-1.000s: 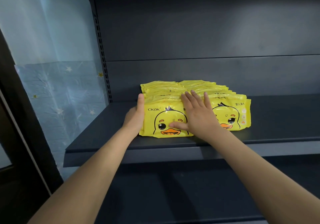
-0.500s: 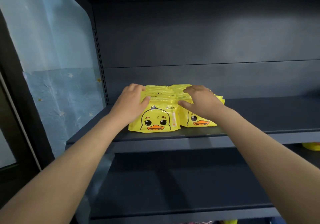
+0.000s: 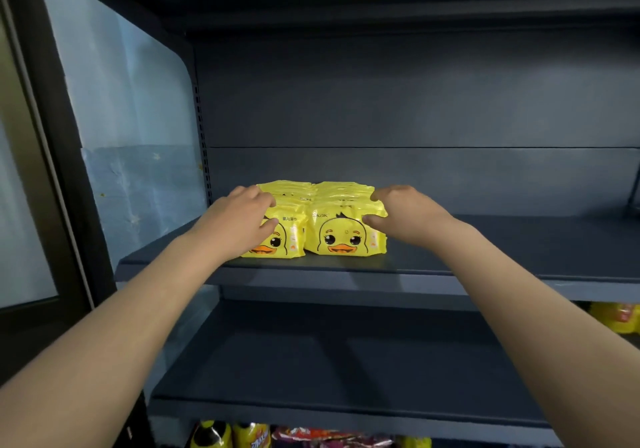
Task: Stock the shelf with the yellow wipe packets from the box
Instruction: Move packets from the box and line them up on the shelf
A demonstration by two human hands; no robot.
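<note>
Two rows of yellow wipe packets with a duck face stand side by side on the dark shelf (image 3: pixel 485 257), near its left end. My left hand (image 3: pixel 239 225) grips the front of the left row (image 3: pixel 289 245), fingers over the top and thumb on the front face. In the same way my right hand (image 3: pixel 408 219) grips the right row (image 3: pixel 346 236), thumb pressed beside the duck's head. The box is out of view.
The shelf runs bare to the right of the packets. A lower shelf (image 3: pixel 346 361) lies below, with yellow packs (image 3: pixel 620 319) at its far right. Colourful snack bags (image 3: pixel 311 435) show at the bottom edge. A blue wall (image 3: pixel 138 170) borders the shelf's left side.
The view has pulled back. My hands went from lying flat against the packets to gripping them over the top, one hand per row. The packets now stand as two tidy rows.
</note>
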